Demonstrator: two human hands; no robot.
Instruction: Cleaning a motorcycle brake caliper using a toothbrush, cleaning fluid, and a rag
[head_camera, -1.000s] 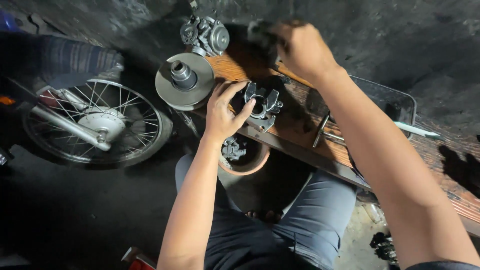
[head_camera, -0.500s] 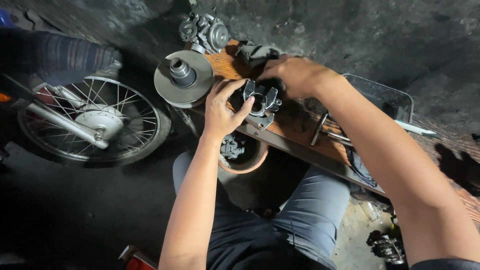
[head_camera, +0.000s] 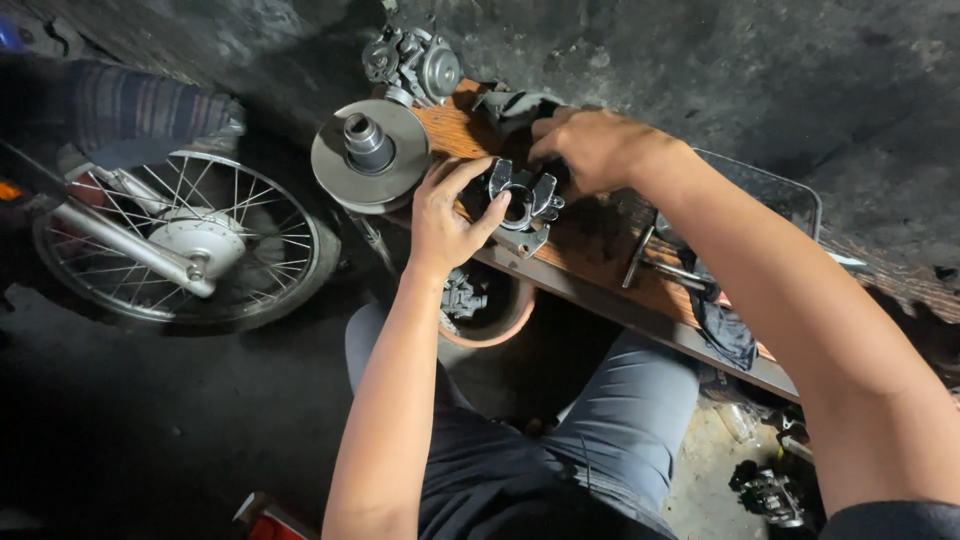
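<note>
A grey metal clutch part with several arms lies on a wooden bench. My left hand cups its left side, thumb against it. My right hand rests over its upper right side, fingers bent down onto the part and next to a dark metal piece behind it. A round grey pulley disc with a raised hub sits at the bench's left end, just beside my left hand.
A small engine assembly stands behind the disc. A spoked wheel lies on the floor at left. A bowl holding metal parts sits under the bench. A T-handle tool and dark rag lie at right.
My right hand has come down from the back of the bench to the clutch part. My left hand has stayed on the part's left side.
</note>
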